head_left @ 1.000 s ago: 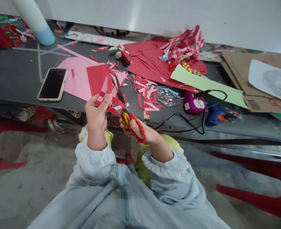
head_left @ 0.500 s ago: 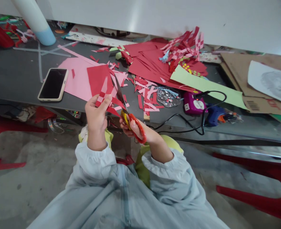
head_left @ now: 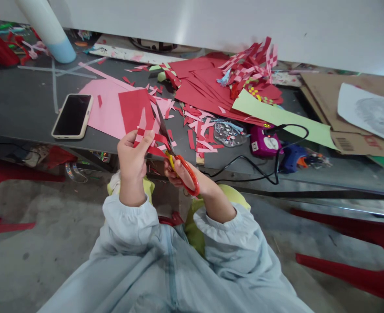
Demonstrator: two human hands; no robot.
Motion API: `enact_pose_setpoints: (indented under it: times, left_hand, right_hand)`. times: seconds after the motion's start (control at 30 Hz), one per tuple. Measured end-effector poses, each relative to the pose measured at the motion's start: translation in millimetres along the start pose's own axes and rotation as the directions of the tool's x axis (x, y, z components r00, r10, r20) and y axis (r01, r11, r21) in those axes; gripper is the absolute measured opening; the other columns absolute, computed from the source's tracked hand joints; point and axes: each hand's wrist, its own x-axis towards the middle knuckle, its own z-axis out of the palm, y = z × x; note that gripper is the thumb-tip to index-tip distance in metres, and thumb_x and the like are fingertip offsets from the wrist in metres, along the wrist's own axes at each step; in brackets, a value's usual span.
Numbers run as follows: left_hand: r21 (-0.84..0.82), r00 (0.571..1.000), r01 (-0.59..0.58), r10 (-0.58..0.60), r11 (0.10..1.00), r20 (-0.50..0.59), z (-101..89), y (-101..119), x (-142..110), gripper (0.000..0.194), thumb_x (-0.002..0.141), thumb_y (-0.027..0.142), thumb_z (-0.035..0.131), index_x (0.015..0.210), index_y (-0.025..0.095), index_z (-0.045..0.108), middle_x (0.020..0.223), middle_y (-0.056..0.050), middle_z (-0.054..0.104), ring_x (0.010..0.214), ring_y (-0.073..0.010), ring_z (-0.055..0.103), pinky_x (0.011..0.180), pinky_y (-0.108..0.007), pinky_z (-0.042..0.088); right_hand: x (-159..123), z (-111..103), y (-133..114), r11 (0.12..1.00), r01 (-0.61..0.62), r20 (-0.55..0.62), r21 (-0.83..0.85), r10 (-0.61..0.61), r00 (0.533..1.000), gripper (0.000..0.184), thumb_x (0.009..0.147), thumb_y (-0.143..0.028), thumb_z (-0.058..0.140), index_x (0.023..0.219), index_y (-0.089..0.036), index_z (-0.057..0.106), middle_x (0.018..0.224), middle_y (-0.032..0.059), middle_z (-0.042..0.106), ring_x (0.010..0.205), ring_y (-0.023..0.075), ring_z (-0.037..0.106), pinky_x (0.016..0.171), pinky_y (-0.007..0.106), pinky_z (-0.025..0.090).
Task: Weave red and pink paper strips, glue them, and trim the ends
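Between the thumb and fingers of my left hand is a small woven piece of red and pink paper strips, with loose strip ends sticking out. My right hand grips scissors with orange and yellow handles. Their blades point up and away, right beside the woven piece and its red strip ends. Beyond my left hand, a red paper sheet lies on a pink sheet on the table. Red and pink paper scraps are scattered just past the scissors.
A phone lies at the table's left. Behind are stacked red sheets, woven strips and a light green sheet. A purple box with a black cable, cardboard and a white-blue bottle stand around.
The woven paper has shifted slightly in my left hand, which tilted a little. The scissor blades have drawn closer together. The things on the table have stayed put.
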Motion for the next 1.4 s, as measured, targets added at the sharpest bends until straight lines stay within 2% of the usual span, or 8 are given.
enact_pose_setpoints:
  times: [0.1,0.2,0.33,0.5,0.63,0.8,1.03,1.4]
  left_hand:
    - [-0.022,0.999,0.039,-0.039,0.999,0.015,0.3,1,0,0.029,0.06,0.032,0.086,0.058,0.018,0.06,0.053,0.007,0.056,0.048,-0.0046,0.05,0.05,-0.017,0.045]
    - [-0.053,0.99,0.14,-0.139,0.989,0.033,0.1,4,1,0.03,0.057,0.033,0.087,0.06,0.018,0.062,0.054,0.006,0.058,0.048,-0.0051,0.053,0.049,-0.017,0.047]
    - [-0.163,0.947,0.318,-0.305,0.934,0.095,-2.4,8,3,0.029,0.053,0.031,0.088,0.064,0.018,0.064,0.056,0.005,0.06,0.049,-0.0055,0.058,0.047,-0.015,0.049]
    - [-0.192,0.915,0.402,-0.387,0.895,0.11,-4.6,11,5,0.024,0.055,0.028,0.085,0.062,0.018,0.064,0.053,0.005,0.06,0.048,-0.0057,0.058,0.045,-0.014,0.048]
    - [-0.125,0.933,0.356,-0.345,0.926,0.104,-2.8,8,3,0.026,0.056,0.032,0.086,0.064,0.018,0.065,0.054,0.004,0.063,0.049,-0.0079,0.059,0.047,-0.018,0.05]
    - [0.01,0.984,0.171,-0.171,0.985,0.055,-0.6,0,0,0.029,0.06,0.035,0.085,0.064,0.016,0.063,0.057,0.003,0.063,0.051,-0.0082,0.058,0.051,-0.02,0.047]
    - [0.153,0.995,0.065,-0.076,0.986,0.068,-5.9,-5,2,0.029,0.065,0.038,0.082,0.064,0.017,0.063,0.058,0.004,0.058,0.055,-0.0083,0.054,0.058,-0.021,0.045]
    - [0.125,0.991,0.1,-0.11,0.987,0.077,-9.3,2,4,0.024,0.06,0.031,0.083,0.063,0.016,0.065,0.061,0.002,0.063,0.057,-0.0091,0.055,0.058,-0.022,0.046]
  right_hand:
    - [1,1,0,1.0,-0.003,-0.009,-0.007,0.002,1.0,0.056,0.079,-0.076,0.054,0.085,-0.022,0.04,0.068,-0.0066,0.032,0.049,0.0039,0.023,0.042,0.022,0.016]
    - [1,1,0,1.0,-0.007,-0.011,0.005,0.007,1.0,0.055,0.081,-0.074,0.053,0.085,-0.021,0.04,0.067,-0.0071,0.031,0.048,0.004,0.022,0.041,0.021,0.015]
    - [0,-1,2,0.998,-0.04,0.018,0.043,0.039,0.999,0.053,0.08,-0.072,0.058,0.087,-0.021,0.043,0.068,-0.0066,0.031,0.05,0.0043,0.025,0.042,0.021,0.016]
    - [4,-4,11,0.996,-0.047,0.056,0.077,0.043,0.998,0.05,0.081,-0.067,0.061,0.091,-0.022,0.042,0.071,-0.0062,0.033,0.051,0.0047,0.026,0.041,0.018,0.019]
    - [7,-6,16,0.995,-0.051,0.047,0.088,0.047,0.998,0.049,0.082,-0.069,0.057,0.088,-0.023,0.04,0.068,-0.007,0.031,0.048,0.0044,0.023,0.039,0.017,0.019]
    - [8,-6,14,0.995,-0.056,0.015,0.083,0.055,0.998,0.048,0.085,-0.068,0.054,0.085,-0.023,0.038,0.066,-0.0074,0.029,0.046,0.0044,0.02,0.037,0.018,0.018]
    - [7,-6,12,0.996,-0.076,-0.026,0.045,0.077,0.997,0.047,0.085,-0.067,0.055,0.085,-0.024,0.039,0.066,-0.0062,0.03,0.047,0.0059,0.021,0.038,0.02,0.016]
    - [1,-1,-2,0.995,-0.098,-0.057,-0.014,0.097,0.994,0.054,0.078,-0.072,0.058,0.082,-0.022,0.037,0.064,-0.0074,0.03,0.047,0.0046,0.021,0.04,0.021,0.014]
